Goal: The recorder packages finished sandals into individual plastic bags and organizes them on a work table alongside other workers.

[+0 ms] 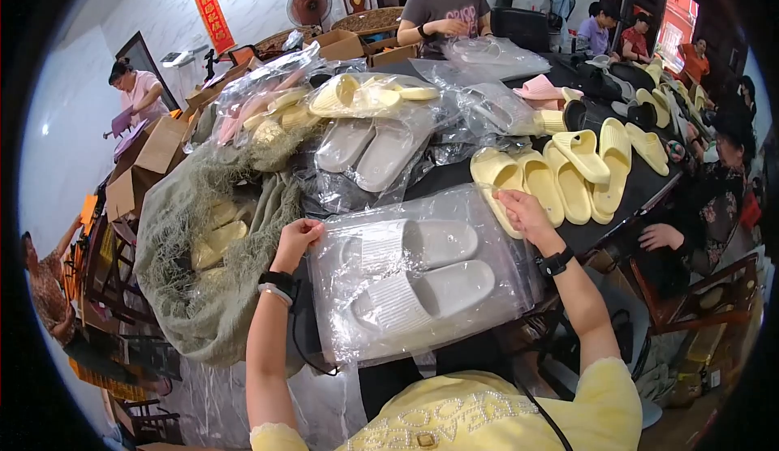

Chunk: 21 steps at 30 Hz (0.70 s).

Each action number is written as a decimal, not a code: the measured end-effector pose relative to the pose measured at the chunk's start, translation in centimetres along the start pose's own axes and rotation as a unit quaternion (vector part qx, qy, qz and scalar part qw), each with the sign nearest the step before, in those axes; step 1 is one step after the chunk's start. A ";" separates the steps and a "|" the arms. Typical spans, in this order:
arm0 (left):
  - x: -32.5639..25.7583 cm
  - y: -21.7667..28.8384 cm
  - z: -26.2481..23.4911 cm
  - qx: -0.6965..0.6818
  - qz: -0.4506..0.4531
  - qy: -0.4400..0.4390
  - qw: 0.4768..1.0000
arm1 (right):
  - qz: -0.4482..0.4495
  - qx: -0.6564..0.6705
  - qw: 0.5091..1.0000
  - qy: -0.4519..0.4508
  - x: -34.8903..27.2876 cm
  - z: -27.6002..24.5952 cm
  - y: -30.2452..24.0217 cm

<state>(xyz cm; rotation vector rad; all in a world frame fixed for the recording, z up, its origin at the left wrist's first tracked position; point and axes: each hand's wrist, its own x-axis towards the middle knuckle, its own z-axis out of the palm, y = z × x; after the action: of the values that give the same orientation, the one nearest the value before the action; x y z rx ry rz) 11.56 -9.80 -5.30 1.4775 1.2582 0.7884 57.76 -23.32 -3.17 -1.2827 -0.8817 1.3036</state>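
A clear plastic bag (503, 305) with a pair of light grey slide slippers (454, 285) inside lies flat in front of me. My left hand (300, 238) pinches its upper left corner. At its upper right corner, my right hand (523, 212) has its fingers closed on the bag's edge. Both slippers lie sideways, one nearer than the other, soles down. Just beyond my right hand sit several loose yellow slippers (568, 179). Farther off, another bagged grey pair (381, 155) rests on the pile.
A green net sack (187, 248) with yellow slippers in it bulges beside my left arm. Cardboard boxes (146, 167) stand at the left. Bagged slippers heap up ahead. Across the table (641, 179) a person (446, 13) handles bags; others sit along the right. A wooden chair (698, 305) stands at right.
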 end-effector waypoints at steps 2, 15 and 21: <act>-0.5 0.0 0.4 -0.020 0.011 0.024 0.999 | -0.008 0.004 1.000 -0.002 0.0 -0.2 0.2; -6.7 0.2 3.8 0.015 -0.062 0.042 0.997 | -0.063 -0.091 0.993 0.030 -7.5 1.1 -0.5; -7.8 -3.3 3.4 0.001 -0.016 0.091 0.996 | 0.011 0.101 0.994 -0.035 -7.3 -0.4 1.4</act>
<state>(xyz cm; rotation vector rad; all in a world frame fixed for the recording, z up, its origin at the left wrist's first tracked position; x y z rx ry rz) 11.75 -18.40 -8.43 1.4070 1.4154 0.9180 56.91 -30.69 -3.15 -1.0964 -0.7645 1.4253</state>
